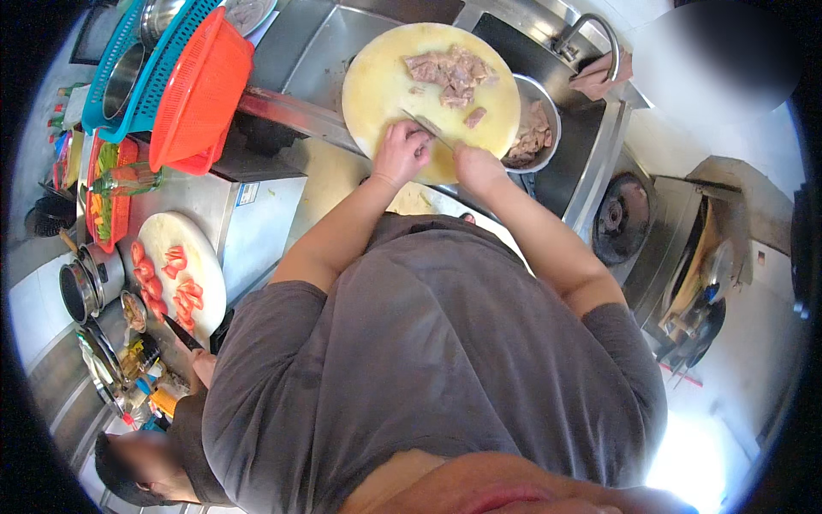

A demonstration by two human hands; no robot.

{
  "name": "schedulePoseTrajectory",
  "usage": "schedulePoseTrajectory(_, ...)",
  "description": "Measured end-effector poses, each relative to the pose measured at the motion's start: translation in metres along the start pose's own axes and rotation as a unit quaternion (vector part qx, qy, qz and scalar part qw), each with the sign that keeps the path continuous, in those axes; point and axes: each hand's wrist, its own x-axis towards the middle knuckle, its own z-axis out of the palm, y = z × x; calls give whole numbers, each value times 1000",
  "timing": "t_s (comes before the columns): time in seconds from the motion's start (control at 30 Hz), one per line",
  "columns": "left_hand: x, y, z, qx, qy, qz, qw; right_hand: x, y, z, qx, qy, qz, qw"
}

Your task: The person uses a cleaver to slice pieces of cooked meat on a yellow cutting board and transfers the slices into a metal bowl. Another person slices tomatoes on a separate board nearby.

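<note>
My right hand grips a kitchen knife, its blade slanting across a round yellow cutting board. Curled fingers of my left hand rest at the board's near side, right against the blade; whether they hold a piece of meat is hidden. A pile of cut, brownish-pink meat lies on the far half of the board. One small meat piece sits apart, beyond the knife. To the right, partly under the board's edge, a metal pot contains more sliced meat.
The board spans a steel sink with a curved faucet. Red and teal plastic baskets stand left. Below them, a co-worker's hand holds a knife by a white board with cut tomatoes. A burner is at right.
</note>
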Motion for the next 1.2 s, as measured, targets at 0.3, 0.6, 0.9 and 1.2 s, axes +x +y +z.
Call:
schedulePoseTrajectory(0.3, 1, -1, 6, 29, 32, -5, 999, 9, 33, 31, 15, 19, 34, 999)
schedulePoseTrajectory(0.6, -2, -16, 6, 10, 21, -28, 999, 48, 13, 28, 11, 55, -5, 998)
schedulePoseTrajectory(0.9, 1, -4, 1, 30, 26, -27, 999, 38, 0, 15, 0, 2, 20, 1000)
schedulePoseTrajectory(1.2, 2, -4, 7, 51, 38, -50, 997, 3, 26, 27, 25, 5, 47, 999)
